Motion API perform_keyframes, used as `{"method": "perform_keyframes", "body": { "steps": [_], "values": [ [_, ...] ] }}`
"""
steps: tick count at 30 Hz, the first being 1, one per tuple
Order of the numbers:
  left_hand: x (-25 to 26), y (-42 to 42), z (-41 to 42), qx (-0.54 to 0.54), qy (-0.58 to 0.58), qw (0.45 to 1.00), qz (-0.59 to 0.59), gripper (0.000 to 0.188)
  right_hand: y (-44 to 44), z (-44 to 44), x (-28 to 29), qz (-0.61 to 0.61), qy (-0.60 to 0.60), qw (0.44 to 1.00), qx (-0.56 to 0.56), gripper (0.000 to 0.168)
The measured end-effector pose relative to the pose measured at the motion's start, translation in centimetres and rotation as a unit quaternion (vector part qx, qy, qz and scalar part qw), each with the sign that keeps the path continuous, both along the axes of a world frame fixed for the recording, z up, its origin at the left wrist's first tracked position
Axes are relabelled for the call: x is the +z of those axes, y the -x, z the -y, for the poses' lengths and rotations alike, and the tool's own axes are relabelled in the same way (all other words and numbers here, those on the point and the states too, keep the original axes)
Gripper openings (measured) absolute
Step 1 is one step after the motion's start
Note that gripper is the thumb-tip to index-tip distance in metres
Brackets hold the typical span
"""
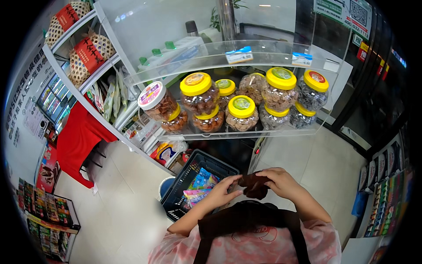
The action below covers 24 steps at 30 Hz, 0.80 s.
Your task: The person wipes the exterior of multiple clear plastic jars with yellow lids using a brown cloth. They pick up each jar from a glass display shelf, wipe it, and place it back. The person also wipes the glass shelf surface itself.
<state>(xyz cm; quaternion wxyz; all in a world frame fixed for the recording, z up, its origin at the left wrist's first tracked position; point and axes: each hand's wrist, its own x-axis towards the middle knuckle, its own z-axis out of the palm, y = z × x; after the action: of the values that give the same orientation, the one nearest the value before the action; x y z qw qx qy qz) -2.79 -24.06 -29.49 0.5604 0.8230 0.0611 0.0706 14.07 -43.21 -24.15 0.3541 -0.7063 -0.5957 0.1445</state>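
A dark brown, soft cloth-like item [254, 185] is bunched in front of my chest. My right hand [280, 183] grips its right side, fingers over the top. My left hand [226, 192] is at its left edge, fingertips and thumb spread apart and close against it; whether they pinch it cannot be made out. Beneath my left forearm stands a dark plastic shopping basket [211, 160]. Inside the basket lie a blue snack packet [202, 178] and a pink-and-yellow one [196, 195], partly covered by my forearm.
Ahead, a clear acrylic shelf [211, 136] carries several plastic jars [242, 114] of snacks, mostly yellow-lidded. A white rack [108, 62] stands left, near a red cloth cover [77, 138]. Packaged goods fill a rack [49, 211] at lower left and shelves [384, 204] at right.
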Motion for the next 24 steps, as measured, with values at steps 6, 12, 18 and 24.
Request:
{"method": "perform_keyframes", "body": {
  "steps": [6,12,18,24],
  "values": [
    [-1.3,-3.7,2.9,-0.068,-0.057,0.991,0.101,0.061,-0.3,2.6,1.1,-0.245,-0.065,0.963,0.091,0.044],
    [0.3,-5.7,6.3,-0.056,-0.046,0.997,-0.002,0.039,-4.1,7.8,-0.8,-0.213,-0.05,0.976,0.022,0.051],
    [3.8,-9.4,10.9,-0.064,-0.196,0.971,0.117,0.03,-7.2,13.0,-1.9,-0.096,0.057,0.993,-0.026,0.032],
    [4.7,-11.0,14.6,-0.007,-0.087,0.995,0.046,0.022,-9.6,16.0,-1.7,-0.204,0.093,0.975,0.008,0.025]
  ]
}}
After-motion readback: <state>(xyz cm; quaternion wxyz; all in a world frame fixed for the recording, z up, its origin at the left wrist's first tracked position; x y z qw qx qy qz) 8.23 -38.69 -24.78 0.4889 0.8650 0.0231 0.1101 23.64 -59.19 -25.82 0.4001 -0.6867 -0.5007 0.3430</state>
